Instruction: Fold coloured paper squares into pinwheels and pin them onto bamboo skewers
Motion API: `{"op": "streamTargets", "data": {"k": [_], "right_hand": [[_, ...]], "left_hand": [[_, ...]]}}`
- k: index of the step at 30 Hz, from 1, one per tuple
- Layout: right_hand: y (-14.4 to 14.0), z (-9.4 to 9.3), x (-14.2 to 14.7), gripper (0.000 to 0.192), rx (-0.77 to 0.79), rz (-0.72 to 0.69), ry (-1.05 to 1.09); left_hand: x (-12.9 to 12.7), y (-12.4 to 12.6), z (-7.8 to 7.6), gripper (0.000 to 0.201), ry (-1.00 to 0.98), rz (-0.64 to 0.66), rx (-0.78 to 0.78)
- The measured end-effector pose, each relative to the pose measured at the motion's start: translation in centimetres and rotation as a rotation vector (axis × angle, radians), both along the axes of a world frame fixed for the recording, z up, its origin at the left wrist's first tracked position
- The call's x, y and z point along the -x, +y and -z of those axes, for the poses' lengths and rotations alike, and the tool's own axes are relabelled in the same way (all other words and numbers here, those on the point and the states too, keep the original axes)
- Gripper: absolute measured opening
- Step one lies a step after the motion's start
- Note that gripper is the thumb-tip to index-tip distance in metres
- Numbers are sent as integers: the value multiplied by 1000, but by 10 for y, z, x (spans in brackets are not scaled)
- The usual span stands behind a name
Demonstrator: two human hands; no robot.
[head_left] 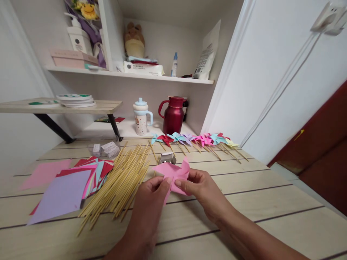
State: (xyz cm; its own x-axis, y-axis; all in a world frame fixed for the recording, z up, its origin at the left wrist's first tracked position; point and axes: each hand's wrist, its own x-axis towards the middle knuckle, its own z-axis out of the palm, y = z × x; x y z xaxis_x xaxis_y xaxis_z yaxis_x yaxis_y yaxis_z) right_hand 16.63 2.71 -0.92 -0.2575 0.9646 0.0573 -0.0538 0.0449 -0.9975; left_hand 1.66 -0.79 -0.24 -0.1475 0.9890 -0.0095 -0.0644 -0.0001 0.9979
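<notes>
A pink paper pinwheel (175,173) is held just above the wooden table (271,202) near its middle. My left hand (150,200) pinches its lower left flap with thumb and fingers. My right hand (202,189) grips its right side from below. To the left lies a heap of thin wooden sticks (119,184). Behind the hands runs a row of finished paper pinwheels (195,141) on sticks, in red, blue, purple, pink and yellow.
Coloured paper squares (70,184) are spread at the left. A small clear box (167,157) sits behind the pink pinwheel, small white packets (107,148) farther left. A red jug (173,115) and a lidded cup (141,117) stand at the back under cluttered shelves.
</notes>
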Motion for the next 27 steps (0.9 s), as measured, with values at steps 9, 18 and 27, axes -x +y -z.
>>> {"op": "streamTargets", "data": {"k": [9,18,27], "right_hand": [[0,1,1,24,21,36,10],[-2,0,4,28,7,-18,71],[2,-8,-5,38,31,59,165]], "left_hand": [[0,0,-3,23,-75,105,55],[1,-1,-5,23,-31,24,106],[0,2,0,32,297,-57,-7]]}}
